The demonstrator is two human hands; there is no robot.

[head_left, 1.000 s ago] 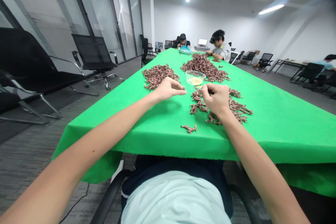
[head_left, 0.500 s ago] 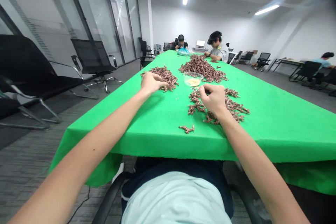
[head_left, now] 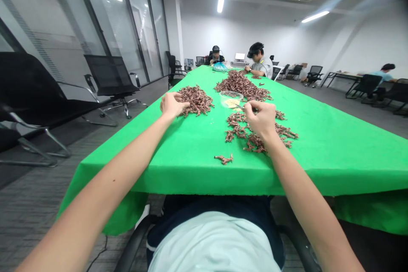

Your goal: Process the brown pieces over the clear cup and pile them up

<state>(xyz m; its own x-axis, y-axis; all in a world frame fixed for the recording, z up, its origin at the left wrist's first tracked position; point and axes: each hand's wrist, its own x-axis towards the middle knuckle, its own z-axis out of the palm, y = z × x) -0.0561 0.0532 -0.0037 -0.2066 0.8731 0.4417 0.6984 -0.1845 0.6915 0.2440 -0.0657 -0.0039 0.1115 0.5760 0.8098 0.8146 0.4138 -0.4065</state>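
My left hand reaches to the near edge of a heap of small reddish-brown pieces on the green tablecloth, fingers curled into the pile. My right hand is closed in a loose fist above a second scattered heap, pinching a thin metal tool whose tip points at a clear plastic bowl holding pale bits. A few stray brown pieces lie near the table's front edge.
A third, bigger brown heap lies further down the table. Two people sit at the far end beside a blue bag. Black office chairs stand on the left. Another person sits at a desk on the right.
My left hand has moved from the middle of the table, left and away, to the left heap. My right hand has stayed over its pile.
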